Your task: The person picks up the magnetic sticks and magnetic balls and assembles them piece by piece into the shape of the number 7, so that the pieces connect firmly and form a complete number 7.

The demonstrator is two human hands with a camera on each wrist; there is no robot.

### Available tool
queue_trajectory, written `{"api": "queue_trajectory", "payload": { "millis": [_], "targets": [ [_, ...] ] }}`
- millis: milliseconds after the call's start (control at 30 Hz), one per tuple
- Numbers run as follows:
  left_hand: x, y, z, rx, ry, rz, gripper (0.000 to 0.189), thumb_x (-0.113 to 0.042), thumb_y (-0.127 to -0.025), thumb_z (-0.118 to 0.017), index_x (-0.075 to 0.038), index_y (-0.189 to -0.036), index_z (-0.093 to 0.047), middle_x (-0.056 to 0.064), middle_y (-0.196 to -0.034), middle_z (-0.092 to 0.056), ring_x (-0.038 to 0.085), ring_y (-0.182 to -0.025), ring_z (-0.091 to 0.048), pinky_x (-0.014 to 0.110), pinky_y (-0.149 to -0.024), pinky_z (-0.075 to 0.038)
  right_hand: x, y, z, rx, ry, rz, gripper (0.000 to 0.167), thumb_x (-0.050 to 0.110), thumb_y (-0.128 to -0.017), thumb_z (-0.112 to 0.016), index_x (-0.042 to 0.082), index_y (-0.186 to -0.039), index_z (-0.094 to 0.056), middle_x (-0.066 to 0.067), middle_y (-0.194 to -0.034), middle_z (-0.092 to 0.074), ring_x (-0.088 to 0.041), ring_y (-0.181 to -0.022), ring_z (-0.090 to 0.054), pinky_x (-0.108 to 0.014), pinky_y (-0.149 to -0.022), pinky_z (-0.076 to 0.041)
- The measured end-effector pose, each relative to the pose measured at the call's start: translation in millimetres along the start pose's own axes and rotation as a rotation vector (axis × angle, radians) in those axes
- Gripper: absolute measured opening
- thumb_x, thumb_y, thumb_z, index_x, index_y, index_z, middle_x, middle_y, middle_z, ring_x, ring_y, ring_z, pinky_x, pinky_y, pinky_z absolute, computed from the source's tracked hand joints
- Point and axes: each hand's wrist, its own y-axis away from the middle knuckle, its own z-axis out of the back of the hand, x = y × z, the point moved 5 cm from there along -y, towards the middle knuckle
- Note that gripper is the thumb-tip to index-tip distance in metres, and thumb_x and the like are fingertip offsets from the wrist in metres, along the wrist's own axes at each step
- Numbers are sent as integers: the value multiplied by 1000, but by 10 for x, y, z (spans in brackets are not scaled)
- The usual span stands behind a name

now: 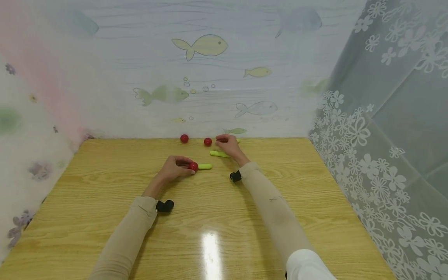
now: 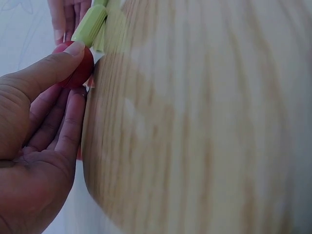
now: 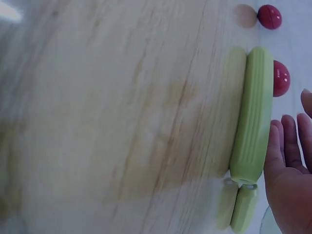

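My left hand [image 1: 172,168] pinches a glossy red ball [image 1: 193,166] between thumb and fingers, low over the wooden table [image 1: 182,233]. In the left wrist view the thumb lies on this red ball [image 2: 80,73], and a ribbed light-green stick [image 2: 91,24] sits right at its far side. Farther back, my right hand [image 1: 229,145] is held with fingers loosely extended and nothing between them. Close beside it in the right wrist view is a long grooved green stick [image 3: 253,117]. Behind that stick a red ball [image 3: 281,79] with white dots is partly hidden.
Two red balls stand near the table's back edge, one on the left [image 1: 184,138] and one nearer the right hand [image 1: 208,142]. Another green piece [image 1: 238,140] shows behind the right hand. A fish-patterned curtain [image 1: 206,105] hangs along the back edge.
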Motion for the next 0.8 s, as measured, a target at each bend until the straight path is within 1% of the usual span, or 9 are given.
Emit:
{"api": "queue_trajectory", "payload": {
  "millis": [167, 300, 467, 633, 800],
  "targets": [
    [-1, 3, 0, 2, 1, 5, 44, -12, -87, -83, 1, -126, -66, 19, -124, -68, 25, -110, -67, 31, -94, -56, -18, -29, -47, 4, 19, -8, 31, 2, -99, -64, -7, -128, -63, -24, -126, -65, -36, -115, -63, -39, -100, -53],
    [-8, 6, -1, 0, -2, 8, 45, -13, -87, -83, 1, -126, -66, 19, -124, -68, 25, -110, -67, 32, -94, -56, -11, -45, -97, 7, 16, -8, 34, 1, -98, -65, -7, -130, -62, -25, -129, -63, -37, -116, -63, -39, -101, -53],
    [-13, 18, -7, 1, -4, 1, 45, -14, -86, -83, 1, -126, -67, 19, -124, -69, 24, -110, -67, 32, -94, -56, -49, -71, -162, -7, 42, -17, 38, 2, -98, -66, -7, -134, -60, -24, -131, -62, -35, -117, -63, -37, -102, -53],
    [6, 11, -9, 0, 11, 7, 45, -13, -86, -83, 1, -126, -67, 19, -124, -69, 25, -110, -67, 33, -95, -56, -54, -91, -213, 2, 57, -7, 40, 3, -97, -66, -8, -135, -58, -25, -130, -62, -35, -117, -63, -38, -102, -53],
    [31, 1, -12, -7, -6, 9, 45, -14, -86, -84, 0, -125, -67, 17, -123, -69, 24, -111, -67, 34, -96, -55, -57, -106, -239, 6, 90, -25, 42, 5, -98, -67, -6, -137, -57, -23, -131, -62, -34, -119, -62, -38, -102, -52]
  ]
}}
